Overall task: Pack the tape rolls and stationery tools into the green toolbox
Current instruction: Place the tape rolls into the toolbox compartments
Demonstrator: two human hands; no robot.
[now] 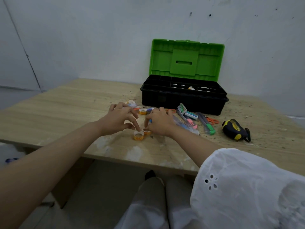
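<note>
The green toolbox stands open at the back, lid (188, 58) upright and black base (181, 100) holding several tape rolls (191, 88) in its tray. Two orange-rimmed tape rolls lie side by side near the front. My left hand (120, 118) touches the rim of the larger roll (139, 136) with its index fingertip, other fingers spread. My right hand (159, 121) is curled over the smaller roll (147, 131) and pinches it; a blue bit shows between its fingers. Two more rolls (143, 111) (131, 101) lie beyond my hands.
Right of my hands lie a green-and-white stapler box (189, 114), a pink tool (191, 122), a green-tipped utility knife (208, 127), orange scissors (212, 121) and a black-and-yellow tape measure (234, 129). The wooden table (66, 106) is speckled with debris; walls close behind.
</note>
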